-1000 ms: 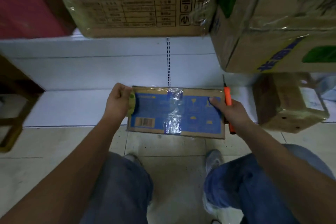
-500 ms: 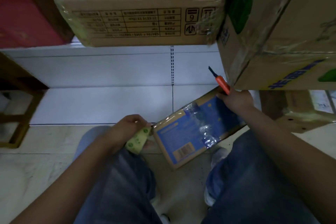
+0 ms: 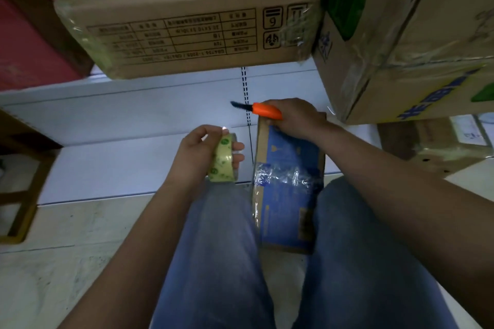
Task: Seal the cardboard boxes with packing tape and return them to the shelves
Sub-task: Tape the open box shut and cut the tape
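Note:
A small cardboard box (image 3: 287,195) with a blue printed face and a band of clear tape across it stands on end between my knees. My right hand (image 3: 296,119) grips its top edge and also holds an orange utility knife (image 3: 264,110) whose dark blade points left. My left hand (image 3: 203,153) holds a roll of yellowish packing tape (image 3: 223,161) just left of the box, fingers through its core.
Two large taped cardboard boxes (image 3: 192,16) (image 3: 409,35) sit on the white shelf (image 3: 128,120) above. Another brown box (image 3: 438,145) lies low at the right. A wooden frame (image 3: 24,195) stands at the left on the tiled floor (image 3: 66,262).
The small box has been turned from lying flat and wide to standing on end between my knees. My left hand let go of the box and lifted the tape roll beside it.

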`<state>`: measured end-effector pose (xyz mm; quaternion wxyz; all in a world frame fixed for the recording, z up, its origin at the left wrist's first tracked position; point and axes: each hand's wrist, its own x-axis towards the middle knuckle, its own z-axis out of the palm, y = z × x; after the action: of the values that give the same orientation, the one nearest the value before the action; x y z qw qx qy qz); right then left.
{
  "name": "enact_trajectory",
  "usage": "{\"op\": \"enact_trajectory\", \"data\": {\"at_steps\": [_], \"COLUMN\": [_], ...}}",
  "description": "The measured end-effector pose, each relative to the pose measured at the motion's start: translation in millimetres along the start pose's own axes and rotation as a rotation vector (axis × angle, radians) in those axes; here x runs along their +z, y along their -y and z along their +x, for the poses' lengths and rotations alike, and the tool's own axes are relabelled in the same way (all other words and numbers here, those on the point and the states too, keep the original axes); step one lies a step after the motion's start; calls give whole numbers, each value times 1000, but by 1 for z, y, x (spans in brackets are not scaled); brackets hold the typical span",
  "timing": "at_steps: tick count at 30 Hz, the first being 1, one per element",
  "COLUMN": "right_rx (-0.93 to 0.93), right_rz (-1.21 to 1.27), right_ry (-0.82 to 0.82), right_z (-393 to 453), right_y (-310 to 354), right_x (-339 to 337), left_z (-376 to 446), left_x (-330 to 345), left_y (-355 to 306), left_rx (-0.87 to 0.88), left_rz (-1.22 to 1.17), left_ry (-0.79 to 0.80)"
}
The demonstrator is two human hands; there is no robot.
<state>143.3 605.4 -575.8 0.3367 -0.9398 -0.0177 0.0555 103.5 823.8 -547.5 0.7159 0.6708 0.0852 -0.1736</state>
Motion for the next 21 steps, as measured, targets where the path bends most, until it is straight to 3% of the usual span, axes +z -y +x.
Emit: {"op": "enact_trajectory", "data": {"at_steps": [4, 7, 9, 15, 21], "right_rx": [105, 209, 220, 361, 451], "right_rz": [362, 571, 604, 607, 538], "right_ry": [-196, 3, 74, -49, -165], "right_z": [-11, -27, -31, -26, -24], "right_y": [8, 18, 24, 27, 25], "right_x": [-2, 1, 5, 20, 22], "left_z": [1, 4, 5, 7, 10], "left_x": [8, 18, 27, 45, 47], "left_y": [5, 5, 6, 8, 8], "left_rx": [-87, -115, -134, -160, -143], "left_rz": [-123, -46, 13, 90, 119], "left_ry": [105, 219, 280, 364, 338]}}
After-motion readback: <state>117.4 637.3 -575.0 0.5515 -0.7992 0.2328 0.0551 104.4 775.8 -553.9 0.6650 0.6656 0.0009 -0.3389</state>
